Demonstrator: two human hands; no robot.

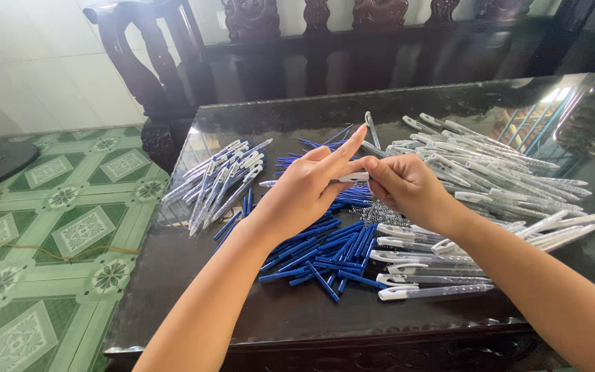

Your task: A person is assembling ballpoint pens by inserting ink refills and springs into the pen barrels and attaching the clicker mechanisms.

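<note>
left hand (308,186) and right hand (408,187) both pinched shut on one white pen (351,177) held between them, above blue refills (318,258) on dark surface (277,310); clear barrels (428,272) under right hand.

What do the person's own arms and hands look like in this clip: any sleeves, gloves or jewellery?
Both forearms are bare up to the frame edge, with no sleeves in view. The left hand and right hand wear no gloves; no rings, watch or bracelets show. Fingernails look short and unpainted.

Pen (350,177) mostly hidden between fingers (380,172) of both hands.
</note>
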